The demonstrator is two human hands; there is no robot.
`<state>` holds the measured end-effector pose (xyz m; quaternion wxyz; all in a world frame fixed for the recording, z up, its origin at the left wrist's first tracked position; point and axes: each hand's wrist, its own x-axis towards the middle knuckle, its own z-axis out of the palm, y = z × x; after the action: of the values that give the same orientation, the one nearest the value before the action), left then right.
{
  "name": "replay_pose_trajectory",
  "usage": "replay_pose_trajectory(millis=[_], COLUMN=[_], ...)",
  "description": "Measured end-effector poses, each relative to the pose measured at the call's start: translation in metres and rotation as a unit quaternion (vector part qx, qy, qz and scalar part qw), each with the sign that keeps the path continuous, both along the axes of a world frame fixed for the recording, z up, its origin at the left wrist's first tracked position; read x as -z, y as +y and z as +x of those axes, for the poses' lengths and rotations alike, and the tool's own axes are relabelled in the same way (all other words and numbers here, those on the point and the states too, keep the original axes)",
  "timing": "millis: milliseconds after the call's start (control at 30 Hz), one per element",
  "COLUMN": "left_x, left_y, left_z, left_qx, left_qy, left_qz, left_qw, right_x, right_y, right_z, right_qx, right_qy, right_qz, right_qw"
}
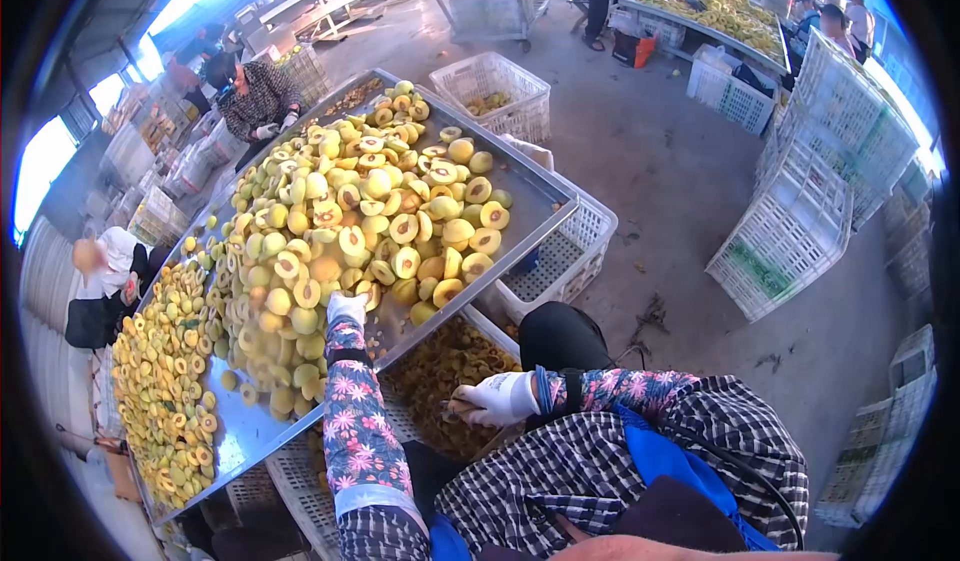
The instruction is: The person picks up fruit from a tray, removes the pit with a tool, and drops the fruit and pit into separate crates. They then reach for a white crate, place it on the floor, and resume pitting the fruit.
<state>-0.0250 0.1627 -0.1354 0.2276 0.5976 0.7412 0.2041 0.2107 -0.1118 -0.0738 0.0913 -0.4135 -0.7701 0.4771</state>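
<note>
Halved yellow stone fruit, looking like peaches (404,229), lie heaped on a metal-rimmed table (535,223), many with the brown pit hollow facing up. My left hand (347,307), in a white glove, reaches to the near edge of this heap, right against the fruit. Its fingertips are hidden by the hand itself. Lower down, my right hand (492,401), gloved as well, is over a crate of brownish scraps or pits (450,376) below the table rim. Its fingers are curled together toward the left; I cannot tell what is between them.
A second mass of fruit (165,381) covers the table's far left, where a seated person (105,266) sits. Another person (255,96) works across the table. White plastic crates (565,251) stand beside the rim, with stacked crates (790,231) at the right.
</note>
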Motion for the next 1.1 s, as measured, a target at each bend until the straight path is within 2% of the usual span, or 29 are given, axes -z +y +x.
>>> replay_pose_trajectory(millis=[67,133,200,267,333,400,467,500,533,567,600,633,667,733,800,833,867,900,933,967,1033,1067,1100], left_x=[-0.003,-0.007,-0.006,0.019,-0.032,-0.021,0.000,0.015,0.033,-0.003,-0.023,0.014,-0.050,-0.059,-0.079,-0.081,-0.083,-0.095,-0.097,-0.098,-0.100,-0.100,-0.099], left_y=[-0.006,-0.011,-0.020,-0.011,-0.048,-0.051,-0.048,-0.042,-0.040,-0.063,-0.079,-0.074,-0.115,-0.139,-0.165,-0.171,-0.177,-0.187,-0.191,-0.194,-0.196,-0.197,-0.197], left_z=[-0.001,-0.007,-0.010,-0.019,0.015,0.024,0.025,0.026,0.023,0.036,0.031,0.016,0.035,0.039,0.048,0.049,0.050,0.056,0.056,0.056,0.057,0.055,0.054], left_qx=[-0.046,-0.044,0.045,0.145,0.188,0.226,0.212,0.178,0.146,0.055,0.048,0.178,0.091,0.031,-0.007,0.007,0.022,0.011,0.006,0.002,-0.005,-0.006,0.013], left_qy=[-0.222,-0.209,-0.166,-0.132,-0.062,-0.073,-0.040,-0.108,-0.274,-0.483,-0.628,-0.586,-0.789,-0.858,-0.853,-0.846,-0.838,-0.791,-0.792,-0.770,-0.727,-0.727,-0.685], left_qz=[-0.023,-0.027,-0.033,-0.056,-0.139,-0.106,-0.043,-0.010,0.035,-0.030,-0.107,0.061,-0.068,-0.058,-0.011,-0.001,0.008,0.049,0.053,0.072,0.103,0.104,0.130], left_qw=[0.974,0.977,0.985,0.979,0.970,0.965,0.975,0.978,0.950,0.873,0.769,0.788,0.603,0.510,0.523,0.534,0.546,0.609,0.609,0.634,0.679,0.679,0.717], right_x=[0.006,0.014,0.011,0.006,0.010,0.014,0.009,0.010,0.011,0.010,0.009,0.001,-0.008,-0.013,-0.031,-0.032,-0.034,-0.039,-0.043,-0.043,-0.041,-0.041,-0.040], right_y=[0.002,0.003,0.004,0.003,0.003,0.002,0.001,0.002,0.003,0.005,0.008,0.011,0.015,0.022,0.031,0.036,0.041,0.044,0.045,0.045,0.047,0.047,0.046], right_z=[-0.003,-0.008,-0.011,-0.012,-0.014,-0.016,-0.013,-0.009,-0.006,-0.004,-0.001,0.001,0.004,0.003,-0.003,-0.009,-0.013,-0.017,-0.021,-0.026,-0.032,-0.035,-0.037], right_qx=[-0.004,0.004,0.002,-0.009,-0.008,-0.022,-0.007,0.007,0.015,0.049,0.077,0.100,0.119,0.159,0.185,0.190,0.182,0.176,0.170,0.164,0.172,0.171,0.174], right_qy=[-0.010,-0.002,-0.016,-0.001,0.008,0.002,-0.002,0.000,0.004,0.057,0.113,0.115,0.110,0.154,0.165,0.179,0.161,0.140,0.120,0.121,0.090,0.090,0.082], right_qz=[-0.004,0.001,-0.009,-0.004,0.011,0.022,0.058,0.085,0.107,0.118,0.123,0.110,0.099,0.141,0.163,0.266,0.308,0.344,0.382,0.380,0.452,0.452,0.450], right_qw=[1.000,1.000,1.000,1.000,1.000,0.999,0.998,0.996,0.994,0.990,0.983,0.982,0.982,0.965,0.955,0.928,0.920,0.912,0.900,0.902,0.871,0.871,0.872])
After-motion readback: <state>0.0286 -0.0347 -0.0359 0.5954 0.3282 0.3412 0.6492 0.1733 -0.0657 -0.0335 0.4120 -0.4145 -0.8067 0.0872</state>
